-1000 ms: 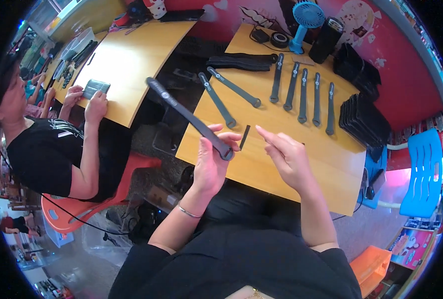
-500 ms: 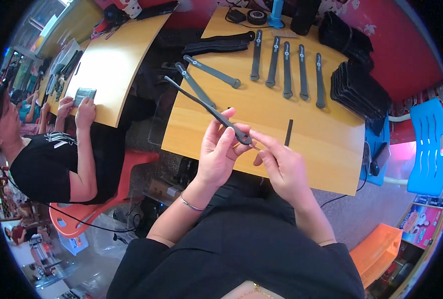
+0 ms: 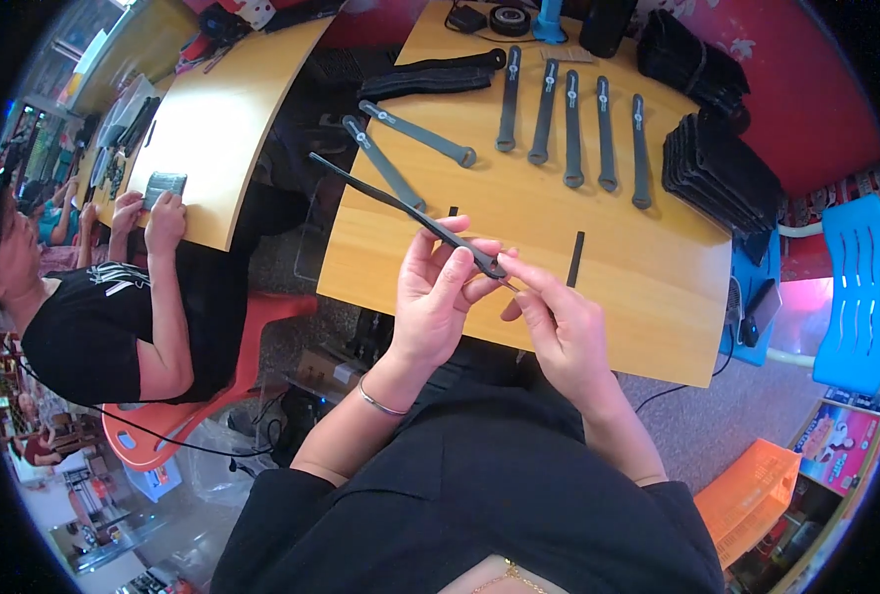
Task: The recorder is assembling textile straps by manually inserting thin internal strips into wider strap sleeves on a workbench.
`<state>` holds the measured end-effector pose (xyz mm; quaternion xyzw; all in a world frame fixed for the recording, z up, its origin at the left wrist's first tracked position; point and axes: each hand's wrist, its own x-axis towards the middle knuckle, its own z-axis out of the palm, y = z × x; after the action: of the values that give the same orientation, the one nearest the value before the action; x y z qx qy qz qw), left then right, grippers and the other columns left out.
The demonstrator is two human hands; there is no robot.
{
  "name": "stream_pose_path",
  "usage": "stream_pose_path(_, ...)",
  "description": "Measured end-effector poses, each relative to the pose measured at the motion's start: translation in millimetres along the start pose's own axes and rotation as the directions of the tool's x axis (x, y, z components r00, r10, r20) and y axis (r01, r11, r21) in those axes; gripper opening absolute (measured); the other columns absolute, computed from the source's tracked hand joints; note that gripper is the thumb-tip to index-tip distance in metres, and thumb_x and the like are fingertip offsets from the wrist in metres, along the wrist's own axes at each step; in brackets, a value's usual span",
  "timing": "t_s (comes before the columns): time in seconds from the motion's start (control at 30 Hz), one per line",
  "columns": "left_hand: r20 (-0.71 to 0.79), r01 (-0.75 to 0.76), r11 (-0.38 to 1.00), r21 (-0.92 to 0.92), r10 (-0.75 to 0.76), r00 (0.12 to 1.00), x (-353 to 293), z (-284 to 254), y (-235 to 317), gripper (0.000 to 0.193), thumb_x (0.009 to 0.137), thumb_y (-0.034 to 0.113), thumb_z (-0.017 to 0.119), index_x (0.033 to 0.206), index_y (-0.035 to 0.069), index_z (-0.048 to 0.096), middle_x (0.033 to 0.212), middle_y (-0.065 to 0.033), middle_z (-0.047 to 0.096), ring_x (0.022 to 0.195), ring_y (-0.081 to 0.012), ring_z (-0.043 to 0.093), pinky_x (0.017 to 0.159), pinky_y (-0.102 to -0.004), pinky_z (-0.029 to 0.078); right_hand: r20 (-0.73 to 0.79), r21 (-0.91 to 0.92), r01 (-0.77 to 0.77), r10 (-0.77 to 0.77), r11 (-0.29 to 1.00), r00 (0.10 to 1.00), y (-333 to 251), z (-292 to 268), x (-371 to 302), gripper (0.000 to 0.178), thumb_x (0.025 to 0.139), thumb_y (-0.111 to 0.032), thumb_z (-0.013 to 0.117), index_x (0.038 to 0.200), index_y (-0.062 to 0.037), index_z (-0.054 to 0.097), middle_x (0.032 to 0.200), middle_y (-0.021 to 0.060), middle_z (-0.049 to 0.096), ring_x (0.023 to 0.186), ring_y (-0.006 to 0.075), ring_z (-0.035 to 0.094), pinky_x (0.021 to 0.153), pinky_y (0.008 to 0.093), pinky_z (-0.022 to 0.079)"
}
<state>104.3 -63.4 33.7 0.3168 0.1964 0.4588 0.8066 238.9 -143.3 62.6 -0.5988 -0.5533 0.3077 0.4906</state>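
Note:
My left hand [image 3: 433,302] is closed on a dark grey strap [image 3: 380,197], held tilted above the table's near edge. The strap's narrow tail points up and left, and its wider end with a slot is by my right hand [image 3: 562,322]. My right index fingertip touches that slotted end. Between the right thumb and index finger shows a thin sliver, too small to name. Beyond my hands lie two grey straps, one nearer [image 3: 385,163] and one farther [image 3: 418,134]. To their right, several more straps [image 3: 572,129] lie in a row, slotted ends toward me.
On the wooden table [image 3: 638,317] lie a short black strip [image 3: 576,259], a black strap bundle [image 3: 428,77] and stacked black pieces [image 3: 722,173] at right. A blue chair [image 3: 849,297] and orange crate [image 3: 749,500] stand right. At left, a co-worker [image 3: 98,317] handles a dark packet [image 3: 165,186].
The strap's slotted end has tilted slightly and my right index finger has shifted a little on it. The view has moved slightly; the straps on the table lie as before.

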Motion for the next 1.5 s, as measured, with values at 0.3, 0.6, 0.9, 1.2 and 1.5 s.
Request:
stream_pose_path(0.3,0.003,-0.018,0.998,0.058,0.018,1.0,1.5,-1.2,1.6,0.033,0.095,0.007,0.049,0.128,0.009,0.042,0.11,-0.0147,0.06,0.106,-0.0277,0.06,0.088,-0.0367,0.054,0.005,-0.042,-0.006,0.006,0.999,1.0,2.8,1.2,2.8,0.035,0.087,0.006,0.052,0.119,-0.0059,0.059,0.098,0.0121,0.067,0.071,0.0167,0.066,0.063,0.0263,0.05)
stream_pose_path(0.6,0.058,-0.206,0.936,0.285,0.198,0.979,0.4,1.6,-0.7,0.043,0.095,0.004,0.048,0.136,0.004,0.034,0.111,-0.0167,0.061,0.108,-0.0306,0.06,0.089,-0.039,0.053,-0.03,-0.101,0.021,-0.024,0.995,0.999,4.0,6.0,3.5,0.036,0.085,0.009,0.053,0.116,-0.0061,0.062,0.091,0.012,0.068,0.067,0.0163,0.065,0.059,0.0264,0.05)
stream_pose_path(0.9,-0.021,-0.142,0.969,0.204,0.149,0.989,1.0,7.2,3.2,0.046,0.092,0.0,0.053,0.136,0.003,0.038,0.105,-0.0147,0.063,0.102,-0.0229,0.061,0.089,-0.0358,0.052,-0.109,-0.111,0.099,-0.111,0.989,0.988,16.0,15.8,3.4,0.037,0.082,0.001,0.06,0.116,-0.0135,0.062,0.073,0.0092,0.064,0.061,0.0191,0.063,0.056,0.0318,0.049)
stream_pose_path(1.2,-0.075,-0.089,0.976,0.196,0.106,0.992,6.0,6.5,0.9,0.047,0.092,0.0,0.053,0.136,0.003,0.038,0.105,-0.0145,0.063,0.101,-0.0223,0.062,0.088,-0.0354,0.053,-0.126,-0.084,0.052,-0.062,0.995,0.99,15.4,19.3,5.6,0.034,0.085,0.002,0.058,0.115,-0.012,0.063,0.073,0.0089,0.064,0.058,0.0178,0.061,0.054,0.0303,0.048)
stream_pose_path(1.5,-0.012,-0.266,0.901,0.342,0.287,0.958,1.7,6.2,-5.5,0.048,0.092,0.001,0.052,0.137,0.0,0.034,0.11,-0.0176,0.062,0.103,-0.0258,0.062,0.088,-0.0371,0.053,-0.185,0.008,0.042,-0.04,0.999,0.982,15.1,22.4,7.3,0.034,0.087,0.002,0.057,0.118,-0.0103,0.061,0.087,0.0093,0.068,0.058,0.0141,0.061,0.053,0.0269,0.049)
